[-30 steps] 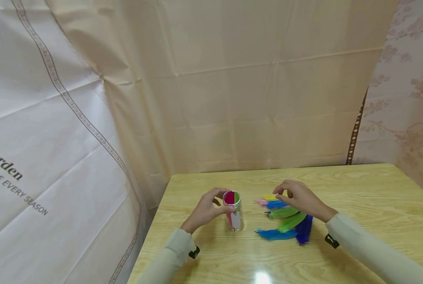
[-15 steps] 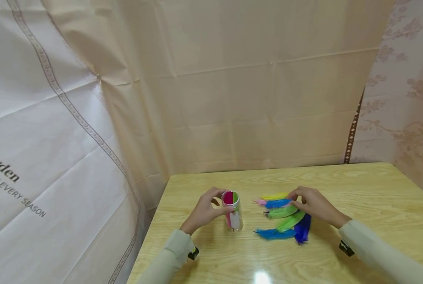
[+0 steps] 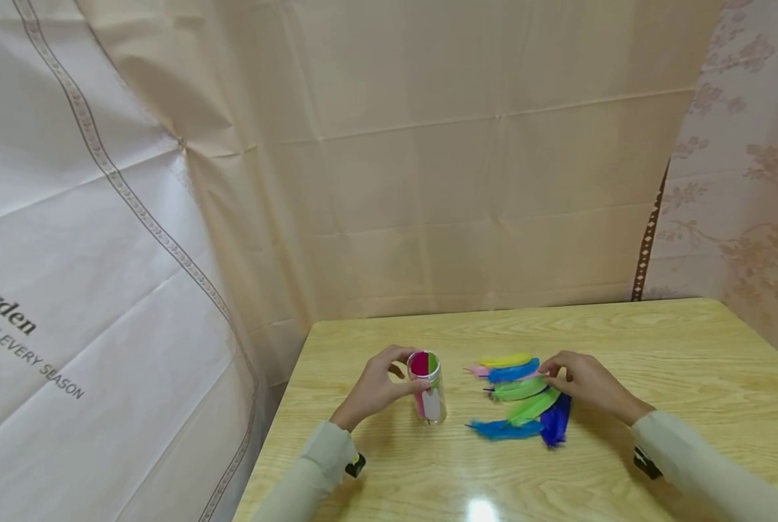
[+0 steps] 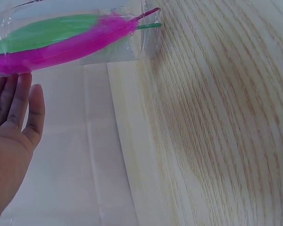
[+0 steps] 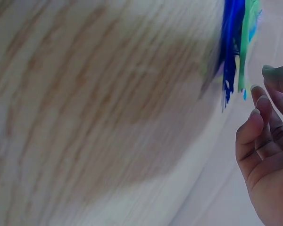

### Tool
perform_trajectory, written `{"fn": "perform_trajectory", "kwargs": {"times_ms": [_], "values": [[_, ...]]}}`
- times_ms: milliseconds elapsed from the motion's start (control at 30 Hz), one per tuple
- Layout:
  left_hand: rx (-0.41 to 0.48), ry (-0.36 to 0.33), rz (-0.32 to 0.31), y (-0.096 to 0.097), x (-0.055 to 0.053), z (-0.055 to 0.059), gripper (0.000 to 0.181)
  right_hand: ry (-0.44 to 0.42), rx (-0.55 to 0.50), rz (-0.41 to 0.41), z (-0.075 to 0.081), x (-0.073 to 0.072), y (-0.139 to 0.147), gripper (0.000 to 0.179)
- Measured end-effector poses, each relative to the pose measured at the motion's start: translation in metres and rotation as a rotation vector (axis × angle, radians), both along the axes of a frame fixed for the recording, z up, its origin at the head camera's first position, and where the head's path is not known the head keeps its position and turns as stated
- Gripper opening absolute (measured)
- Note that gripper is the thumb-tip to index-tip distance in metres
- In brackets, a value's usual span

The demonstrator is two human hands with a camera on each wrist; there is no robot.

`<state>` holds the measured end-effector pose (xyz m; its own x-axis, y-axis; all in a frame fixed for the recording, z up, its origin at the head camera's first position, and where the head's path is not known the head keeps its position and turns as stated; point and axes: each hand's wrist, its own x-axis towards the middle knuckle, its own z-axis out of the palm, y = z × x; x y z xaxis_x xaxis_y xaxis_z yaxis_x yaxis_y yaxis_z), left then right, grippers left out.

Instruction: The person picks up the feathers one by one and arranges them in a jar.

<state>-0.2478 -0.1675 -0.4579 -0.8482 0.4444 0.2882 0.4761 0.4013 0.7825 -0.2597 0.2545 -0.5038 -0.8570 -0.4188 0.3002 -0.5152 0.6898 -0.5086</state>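
My left hand (image 3: 377, 388) grips a clear jar (image 3: 436, 413) near its rim, thumb in front and fingers behind. The jar stands upright on the table; a magenta feather (image 4: 70, 52), a green feather (image 4: 47, 33) and a white feather (image 3: 431, 404) are inside. To the right lies a spread of loose feathers: a yellow feather (image 3: 506, 360), green feathers (image 3: 534, 407), light blue ones (image 3: 506, 430), a dark blue one (image 3: 555, 420) and a partly covered pink one (image 3: 478, 371). My right hand (image 3: 587, 380) hovers at their right ends, fingers bent, with nothing visible between thumb and fingertips (image 5: 256, 113).
The wooden table (image 3: 682, 355) reaches to a beige cloth (image 3: 467, 217) hung behind it. White printed cloth (image 3: 101, 326) hangs at the left, and floral cloth (image 3: 754, 188) at the right.
My right hand has moved rightward from above the feathers to their right ends and lowered. My left hand keeps its hold on the jar. The feathers look unmoved.
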Motion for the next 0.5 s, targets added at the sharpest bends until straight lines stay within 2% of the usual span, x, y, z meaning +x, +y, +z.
{"fn": "perform_trajectory", "kwargs": {"times_ms": [200,500], "values": [[-0.007,-0.010,0.009,-0.001,0.000,-0.001,0.049,-0.054,0.025,-0.032,-0.008,-0.004,0.003,0.014],[0.001,-0.019,0.007,0.000,0.000,0.001,0.049,-0.086,0.058,-0.063,-0.013,-0.006,0.001,0.021]]}}
